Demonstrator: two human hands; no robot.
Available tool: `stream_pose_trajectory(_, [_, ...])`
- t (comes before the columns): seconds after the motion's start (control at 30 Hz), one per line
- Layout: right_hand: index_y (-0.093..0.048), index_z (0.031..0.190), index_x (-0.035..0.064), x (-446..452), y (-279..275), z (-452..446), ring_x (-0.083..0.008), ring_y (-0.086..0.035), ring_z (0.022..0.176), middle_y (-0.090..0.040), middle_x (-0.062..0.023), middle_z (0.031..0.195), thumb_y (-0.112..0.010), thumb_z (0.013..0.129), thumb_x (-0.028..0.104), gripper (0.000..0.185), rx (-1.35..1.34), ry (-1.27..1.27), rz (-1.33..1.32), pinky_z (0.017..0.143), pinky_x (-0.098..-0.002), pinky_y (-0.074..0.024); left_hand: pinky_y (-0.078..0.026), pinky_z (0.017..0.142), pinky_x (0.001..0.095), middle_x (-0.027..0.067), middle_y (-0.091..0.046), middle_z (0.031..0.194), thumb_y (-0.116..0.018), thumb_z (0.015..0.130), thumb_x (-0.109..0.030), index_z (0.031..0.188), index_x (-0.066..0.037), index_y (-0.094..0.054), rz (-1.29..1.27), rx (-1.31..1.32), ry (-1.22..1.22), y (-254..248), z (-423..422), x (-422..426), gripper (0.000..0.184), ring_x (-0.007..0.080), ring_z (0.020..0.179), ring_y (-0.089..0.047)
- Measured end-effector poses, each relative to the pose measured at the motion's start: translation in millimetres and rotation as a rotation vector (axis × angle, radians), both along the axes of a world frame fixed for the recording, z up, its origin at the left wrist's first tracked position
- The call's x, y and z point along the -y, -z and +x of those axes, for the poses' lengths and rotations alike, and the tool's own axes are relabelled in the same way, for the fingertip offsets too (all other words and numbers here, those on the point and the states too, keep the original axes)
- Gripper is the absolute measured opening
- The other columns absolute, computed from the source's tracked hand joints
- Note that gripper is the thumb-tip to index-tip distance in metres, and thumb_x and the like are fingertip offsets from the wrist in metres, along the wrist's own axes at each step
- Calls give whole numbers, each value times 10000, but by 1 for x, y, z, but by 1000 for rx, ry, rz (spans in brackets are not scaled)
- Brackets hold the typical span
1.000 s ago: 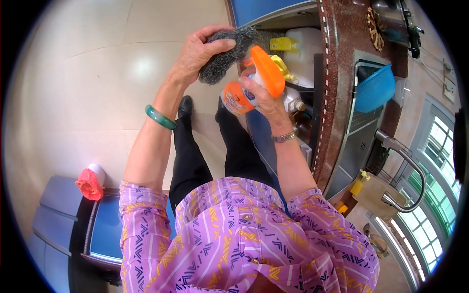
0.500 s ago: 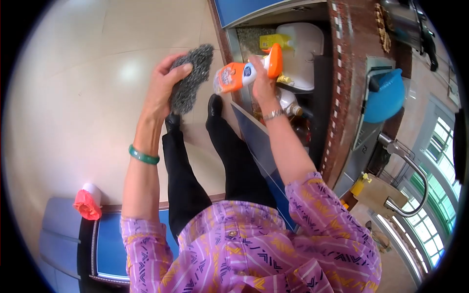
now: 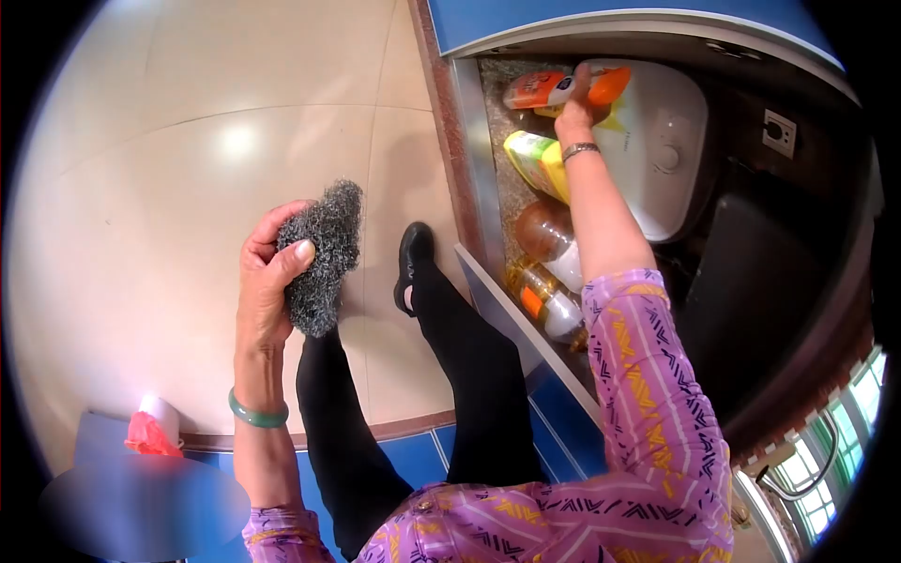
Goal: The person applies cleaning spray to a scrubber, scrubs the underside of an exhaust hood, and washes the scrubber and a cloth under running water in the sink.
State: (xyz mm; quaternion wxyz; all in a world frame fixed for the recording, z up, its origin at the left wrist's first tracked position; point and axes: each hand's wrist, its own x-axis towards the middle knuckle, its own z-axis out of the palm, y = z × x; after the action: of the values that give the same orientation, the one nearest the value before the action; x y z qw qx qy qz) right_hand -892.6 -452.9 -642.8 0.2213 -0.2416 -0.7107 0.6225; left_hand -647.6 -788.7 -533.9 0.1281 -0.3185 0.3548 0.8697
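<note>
A grey steel-wool pad (image 3: pixel 326 258) is pinched between the thumb and fingers of my left hand (image 3: pixel 272 267), above the floor. Inside the open cabinet, my right hand (image 3: pixel 575 111) is wrapped round the neck of an orange spray bottle (image 3: pixel 537 90), near its orange trigger head. Right beside this hand stands a white appliance with a round knob (image 3: pixel 668 155). Just below the spray bottle in the view is a yellow bottle (image 3: pixel 537 161). Farther down are a brown-tinted bottle (image 3: pixel 544 230) and a bottle with an orange label (image 3: pixel 546 302).
The cabinet's front edge (image 3: pixel 477 150) and an open blue door (image 3: pixel 535 347) lie beside my legs. A wall socket (image 3: pixel 779 133) shows deep inside the cabinet. A red plastic bag on a white container (image 3: pixel 153 433) is at the lower left, near blue cabinet fronts (image 3: pixel 418 460).
My right hand has moved into the cabinet with the spray bottle. My left hand has moved down and left, still holding the steel wool. The view has turned toward the cabinet's inside.
</note>
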Motion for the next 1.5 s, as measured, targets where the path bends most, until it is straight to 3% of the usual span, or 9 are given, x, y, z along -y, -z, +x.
stream_pose_trajectory(0.4, [-473, 1121, -9, -46, 14, 3, -237, -521, 988, -531, -113, 1120, -723, 666, 130, 538, 373, 56, 326, 852, -379, -418, -534, 716, 304, 121, -617, 936, -686, 676, -87, 1079, 21, -534, 126, -162, -14, -45, -2, 6, 443, 185, 797, -622])
stream_pose_trajectory(0.47, [-478, 1089, 32, -20, -19, 29, -272, -497, 1004, -505, -160, 1137, -625, 779, 225, 393, 661, 84, -139, 874, -426, -413, -526, 730, 294, 115, -616, 944, -685, 676, -87, 1082, 17, -534, 157, -176, 14, -62, -6, 4, 446, 181, 809, -618])
stream_pose_trajectory(0.53, [-460, 1110, 12, 28, -49, 95, -296, -498, 1012, -491, -195, 1161, -524, 853, 385, 458, 475, -479, -840, 890, -435, -416, -508, 758, 276, 104, -616, 956, -680, 679, -91, 1089, 10, -534, 169, -238, 71, -106, 5, 3, 447, 173, 835, -609])
stream_pose_trajectory(0.6, [-494, 1072, 25, 107, -129, 148, -259, -550, 865, -557, -163, 1003, -340, 889, 506, 537, 613, -714, -1102, 826, -391, -428, -485, 793, 266, 95, -612, 978, -670, 690, -105, 1097, 1, -534, 251, -286, 117, -135, 18, -15, 442, 167, 873, -597])
stream_pose_trajectory(0.8, [-305, 1292, -69, 228, -316, 247, -373, -370, 1203, -370, -283, 1286, -210, 788, 708, 931, 524, -1123, -1607, 1018, -478, -273, -472, 840, 296, 108, -565, 1091, -675, 696, -215, 1125, 18, -504, 490, -269, -191, -227, 74, -26, 517, 185, 981, -565])
stream_pose_trajectory(1.03, [-377, 1262, -43, 325, -415, 298, -343, -413, 1174, -453, -224, 1242, -257, 817, 666, 845, 664, -1943, -1223, 1014, -453, -292, -496, 805, 293, 97, -585, 1034, -617, 763, -164, 1150, 16, -487, 335, -542, -715, -310, 180, 23, 446, 159, 891, -599])
stream_pose_trajectory(1.13, [-388, 1256, -34, 364, -435, 358, -308, -423, 1165, -471, -200, 1227, -295, 848, 613, 771, 699, -1997, -1474, 1018, -429, -294, -509, 774, 261, 84, -590, 1022, -619, 774, -176, 1197, -8, -440, 232, -664, -1022, -339, 251, 34, 490, 127, 870, -602])
stream_pose_trajectory(1.3, [-378, 1266, -3, 406, -443, 515, -242, -376, 1176, -419, -134, 1268, -341, 879, 548, 674, 962, -2273, -915, 993, -412, -267, -493, 784, 253, 65, -580, 997, -570, 813, -195, 1176, -9, -448, -207, -753, -1473, -390, 425, 56, 426, 119, 855, -583])
stream_pose_trajectory(1.5, [-462, 1116, -53, 414, -486, 771, -263, -608, 862, -605, -170, 952, -462, 896, 356, 464, 1183, -2709, -853, 737, -347, -515, -526, 656, 286, 79, -594, 977, -620, 797, -304, 1183, -49, -462, -511, -721, -1983, -414, 675, 2, 489, 146, 790, -598])
